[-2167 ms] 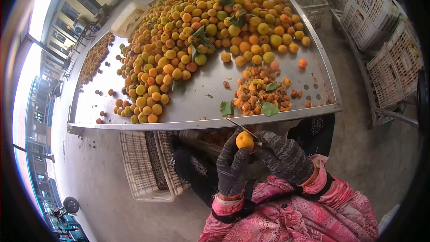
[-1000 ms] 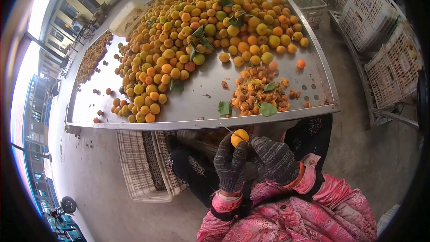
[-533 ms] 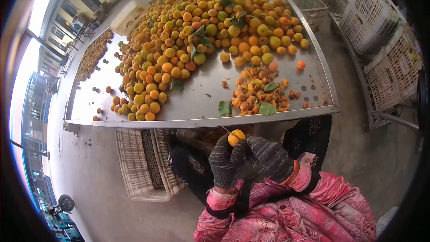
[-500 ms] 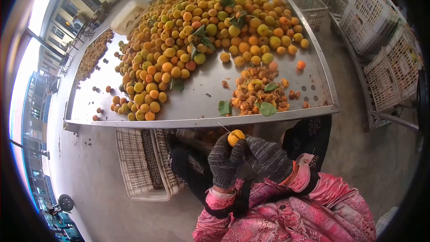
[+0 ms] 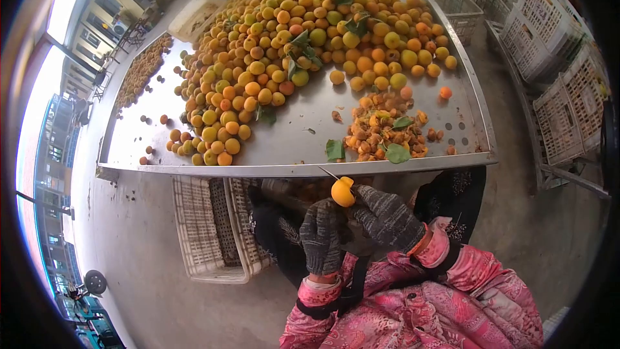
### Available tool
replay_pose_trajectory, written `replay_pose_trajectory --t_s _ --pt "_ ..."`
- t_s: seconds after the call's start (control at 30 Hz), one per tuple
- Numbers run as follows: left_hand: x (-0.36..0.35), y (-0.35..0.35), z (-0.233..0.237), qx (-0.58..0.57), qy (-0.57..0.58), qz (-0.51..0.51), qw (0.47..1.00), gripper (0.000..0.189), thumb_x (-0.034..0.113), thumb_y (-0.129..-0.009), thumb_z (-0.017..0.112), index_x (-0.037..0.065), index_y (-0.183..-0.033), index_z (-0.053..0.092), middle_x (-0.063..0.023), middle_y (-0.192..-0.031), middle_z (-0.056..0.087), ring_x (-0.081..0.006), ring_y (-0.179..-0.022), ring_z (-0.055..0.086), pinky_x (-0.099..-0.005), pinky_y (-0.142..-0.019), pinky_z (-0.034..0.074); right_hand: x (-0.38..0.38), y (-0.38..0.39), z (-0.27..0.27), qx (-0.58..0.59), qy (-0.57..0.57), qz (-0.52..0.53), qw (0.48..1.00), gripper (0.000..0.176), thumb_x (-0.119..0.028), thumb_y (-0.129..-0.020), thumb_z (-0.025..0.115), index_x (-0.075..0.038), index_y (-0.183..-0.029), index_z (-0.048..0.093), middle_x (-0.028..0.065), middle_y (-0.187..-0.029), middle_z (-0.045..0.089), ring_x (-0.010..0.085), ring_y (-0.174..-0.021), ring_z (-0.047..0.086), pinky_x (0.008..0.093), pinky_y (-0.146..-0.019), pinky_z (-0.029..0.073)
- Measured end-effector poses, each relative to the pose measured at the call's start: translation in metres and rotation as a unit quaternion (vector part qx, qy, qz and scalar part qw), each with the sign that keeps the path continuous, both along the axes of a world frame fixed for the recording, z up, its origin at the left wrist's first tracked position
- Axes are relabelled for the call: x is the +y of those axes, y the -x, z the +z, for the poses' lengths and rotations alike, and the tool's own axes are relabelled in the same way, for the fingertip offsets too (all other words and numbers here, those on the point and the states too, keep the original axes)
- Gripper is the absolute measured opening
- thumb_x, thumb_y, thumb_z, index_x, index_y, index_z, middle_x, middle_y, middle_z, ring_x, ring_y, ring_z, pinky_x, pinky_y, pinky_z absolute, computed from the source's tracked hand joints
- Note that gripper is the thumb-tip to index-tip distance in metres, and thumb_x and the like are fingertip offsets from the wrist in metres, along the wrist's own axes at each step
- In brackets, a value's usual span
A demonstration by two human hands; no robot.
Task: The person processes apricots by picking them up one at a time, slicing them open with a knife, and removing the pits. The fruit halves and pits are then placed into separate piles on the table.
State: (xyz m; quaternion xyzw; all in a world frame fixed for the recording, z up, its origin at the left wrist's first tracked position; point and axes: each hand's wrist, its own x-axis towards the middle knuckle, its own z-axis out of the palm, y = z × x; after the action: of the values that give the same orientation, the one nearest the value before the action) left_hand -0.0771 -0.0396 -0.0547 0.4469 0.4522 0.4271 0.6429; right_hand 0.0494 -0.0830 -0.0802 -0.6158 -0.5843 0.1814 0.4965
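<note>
Just below the metal table's front rim, a yellow-orange fruit (image 5: 342, 192) is held up in front of my gloved hands. A thin pointed tool (image 5: 329, 173) sticks out beside it toward the upper left; its handle is hidden. My right hand (image 5: 389, 218), in a dark grey glove, has its fingertips closed on the fruit's right side. My left hand (image 5: 321, 236), gloved too, is just below and left of the fruit with its fingers curled together; what it holds, if anything, is hidden.
A metal table (image 5: 290, 142) carries a large heap of apricot-like fruit (image 5: 258, 58) and a pile of torn fruit pieces (image 5: 381, 129) with leaves. A plastic crate (image 5: 200, 226) stands below on the left. More crates (image 5: 542, 32) are stacked at the right. A white tub (image 5: 194, 18) sits at the far left.
The fruit has risen slightly, and a cut or gap now shows on its right side. My left hand has moved a little down and away from it. The whole view has shifted slightly.
</note>
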Motion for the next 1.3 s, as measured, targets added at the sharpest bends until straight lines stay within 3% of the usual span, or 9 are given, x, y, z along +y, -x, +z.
replay_pose_trajectory --t_s 0.13,0.3,0.43,0.63,0.73,0.8,1.1,1.23,1.3 --pt "0.003 -0.005 0.005 -0.023 0.025 -0.007 0.999 0.023 0.022 -0.087 0.057 0.0 -0.094 0.058 -0.0027 -0.072 0.058 -0.0087 -0.055 0.053 -0.0246 -0.047 0.043 -0.007 0.007 0.012 -0.075 0.112 0.027 0.99 0.041 -0.024 -0.078 0.062 -0.001 -0.111 0.053 0.0187 -0.096 0.06 0.0335 -0.084 0.06 0.0386 -0.071 0.05" --pt "0.006 -0.003 -0.005 0.327 -0.202 -0.104 0.917 0.028 0.023 -0.083 0.062 -0.002 -0.092 0.058 -0.0119 -0.071 0.062 -0.0227 -0.062 0.062 -0.0327 -0.054 0.046 -0.015 0.0 0.013 -0.115 0.045 0.039 0.992 0.044 -0.031 -0.077 0.063 -0.001 -0.108 0.054 0.0173 -0.088 0.061 0.0322 -0.077 0.061 0.0386 -0.065 0.049" --pt "0.01 0.009 -0.008 0.296 -0.208 -0.18 0.915 0.026 0.023 -0.082 0.062 -0.001 -0.092 0.058 -0.0147 -0.07 0.062 -0.0258 -0.064 0.064 -0.0321 -0.055 0.047 -0.02 -0.003 0.018 -0.139 0.119 0.085 0.979 0.045 -0.03 -0.076 0.064 0.0 -0.108 0.054 0.0188 -0.088 0.061 0.0317 -0.078 0.061 0.0389 -0.066 0.05" --pt "0.007 0.007 -0.018 0.135 -0.215 -0.135 0.958 0.031 0.026 -0.086 0.055 -0.003 -0.096 0.058 -0.0136 -0.075 0.062 -0.0211 -0.067 0.061 -0.0317 -0.059 0.047 -0.017 -0.003 -0.003 -0.081 -0.044 0.048 0.995 0.033 -0.02 -0.079 0.062 0.0 -0.105 0.056 0.0155 -0.082 0.062 0.0311 -0.074 0.062 0.0374 -0.062 0.05" --pt "0.002 0.008 -0.035 0.0 -0.055 -0.094 0.994 0.041 0.036 -0.088 0.049 -0.001 -0.107 0.055 -0.0072 -0.09 0.062 -0.0179 -0.078 0.059 -0.028 -0.073 0.046 -0.012 -0.005 0.002 0.007 -0.006 0.062 0.998 0.025 -0.014 -0.083 0.059 0.0 -0.104 0.057 0.0116 -0.08 0.062 0.0246 -0.07 0.062 0.0319 -0.058 0.049" --pt "-0.003 0.001 -0.036 -0.12 0.024 -0.087 0.989 0.043 0.037 -0.088 0.05 0.0 -0.11 0.053 -0.0067 -0.095 0.06 -0.0175 -0.082 0.058 -0.0279 -0.076 0.046 -0.009 -0.003 0.016 0.43 0.166 0.012 0.887 0.022 -0.012 -0.085 0.056 -0.001 -0.103 0.057 0.0089 -0.081 0.063 0.0161 -0.062 0.06 0.0258 -0.052 0.048" --pt "-0.004 -0.006 -0.028 -0.289 0.179 -0.075 0.937 0.052 0.044 -0.087 0.05 0.003 -0.118 0.047 -0.0078 -0.109 0.055 -0.0188 -0.091 0.057 -0.0312 -0.079 0.049 -0.011 -0.032 0.042 0.67 0.137 -0.037 0.729 0.021 -0.01 -0.084 0.057 -0.003 -0.104 0.054 0.0036 -0.069 0.059 0.0079 -0.047 0.051 0.0199 -0.041 0.04" --pt "-0.002 -0.013 -0.024 -0.291 0.154 -0.077 0.941 0.043 0.038 -0.091 0.046 0.004 -0.118 0.048 -0.0074 -0.113 0.053 -0.0173 -0.103 0.051 -0.0285 -0.089 0.043 -0.016 -0.037 0.035 0.625 0.135 0.006 0.769 0.021 -0.011 -0.084 0.059 -0.002 -0.102 0.054 0.0051 -0.074 0.061 0.0121 -0.053 0.056 0.0247 -0.046 0.045" --pt "-0.006 -0.015 -0.025 -0.297 0.166 -0.06 0.938 0.042 0.037 -0.092 0.045 0.004 -0.117 0.048 -0.0073 -0.112 0.053 -0.0174 -0.102 0.051 -0.0289 -0.089 0.043 -0.015 -0.026 0.023 0.316 0.105 -0.04 0.942 0.023 -0.014 -0.083 0.06 0.0 -0.101 0.054 0.0087 -0.08 0.061 0.0175 -0.063 0.06 0.0294 -0.055 0.048"
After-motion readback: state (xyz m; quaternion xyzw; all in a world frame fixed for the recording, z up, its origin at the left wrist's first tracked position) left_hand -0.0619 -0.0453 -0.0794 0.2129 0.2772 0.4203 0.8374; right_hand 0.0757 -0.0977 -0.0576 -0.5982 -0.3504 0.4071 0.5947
